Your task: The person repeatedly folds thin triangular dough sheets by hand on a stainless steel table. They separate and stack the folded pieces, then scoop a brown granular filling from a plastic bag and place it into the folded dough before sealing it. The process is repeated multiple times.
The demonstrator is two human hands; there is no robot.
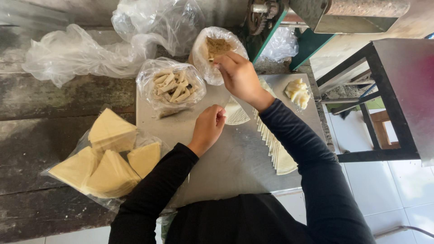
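Head view, looking straight down: I see my right hand (239, 77) reaching forward into a clear plastic bag of brown crumbly filling (218, 47), fingertips pinched together at the filling; whether they have hold of any I cannot tell. My left hand (209, 126) rests on the flat grey metal work sheet (226, 167), fingers curled, pinching the edge of a pale triangular dough wrapper (236, 114) that lies between the two hands.

Just left of the filling bag sits a clear bag of pale rolled pastry sticks (174, 86), touching the sheet's far edge. Along my right forearm runs a fanned row of cream wrapper sheets (273, 149), partly hidden by the black sleeve. Near the sheet's far right corner lies a small heap of pale folded pieces (297, 92).

To the left, on the dark worn wooden bench (36, 135), a plastic bag holds stacked yellow triangular wrappers (108, 158). Crumpled empty plastic bags (90, 49) crowd the far side. The near middle of the sheet is bare. On the right the sheet ends at a drop to white floor tiles (398, 185), beside a dark metal frame (384, 99).
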